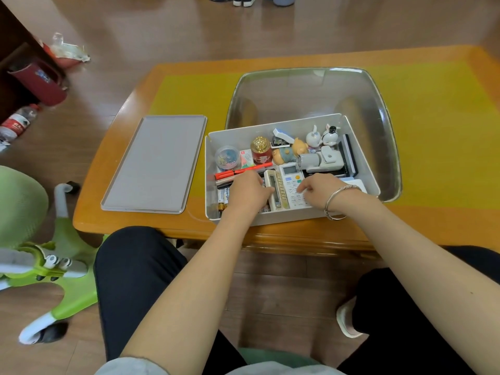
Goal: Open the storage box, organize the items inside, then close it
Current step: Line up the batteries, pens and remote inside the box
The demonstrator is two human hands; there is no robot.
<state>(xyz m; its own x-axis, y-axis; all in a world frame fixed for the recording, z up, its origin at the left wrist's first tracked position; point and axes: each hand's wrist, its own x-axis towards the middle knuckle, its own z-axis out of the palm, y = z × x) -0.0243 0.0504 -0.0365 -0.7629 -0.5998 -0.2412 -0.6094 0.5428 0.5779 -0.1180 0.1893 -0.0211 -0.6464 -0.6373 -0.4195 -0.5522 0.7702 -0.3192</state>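
Observation:
The white storage box (364, 158) stands open on the table's near edge, and its grey lid (154, 163) lies flat to its left. My left hand (247, 192) is inside the box, its fingers curled round the left edge of a beige remote (273, 197). Beside it, my right hand (320, 189), a bangle on its wrist, grips a white remote (290, 175) with bent fingers over the buttons. Red pens (243, 170) and batteries (224, 197) lie at the box's left. Along the back are a tub of pins (227, 158), a red jar (261, 152), a bear figurine (289, 152) and rabbit figurines (313, 138).
A large clear plastic tub (297, 87) sits behind and partly under the box on the orange and yellow table (438, 125). A green child's scooter (62, 266) stands on the floor at left. A water bottle (16, 123) and red bins (40, 79) lie further left.

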